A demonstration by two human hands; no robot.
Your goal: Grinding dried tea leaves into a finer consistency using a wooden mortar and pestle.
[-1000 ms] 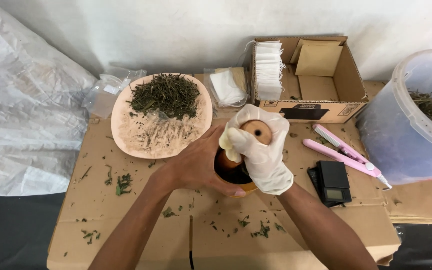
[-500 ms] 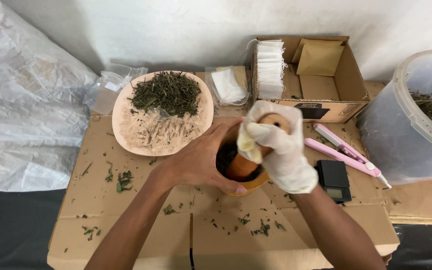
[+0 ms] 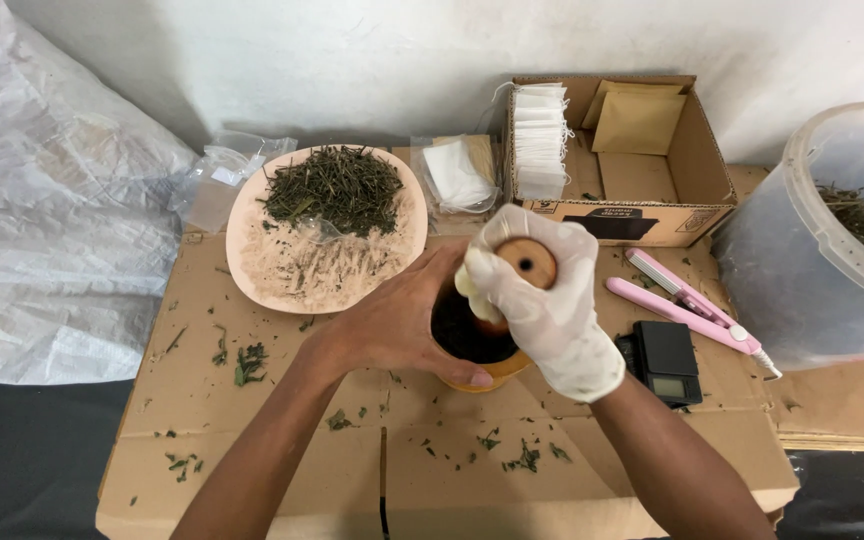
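Head view: grinding in progress, wooden mortar [image 3: 479, 368] at centre of cardboard sheet [image 3: 282, 440].
Gloved right hand [image 3: 542, 300] wraps pestle [image 3: 525, 262]; bare left hand [image 3: 392, 325] grips mortar rim, dark contents inside. Plate [image 3: 252, 215] holds 1 uncrushed herb pile [image 3: 332, 187]; bucket [image 3: 802, 220] holds more.
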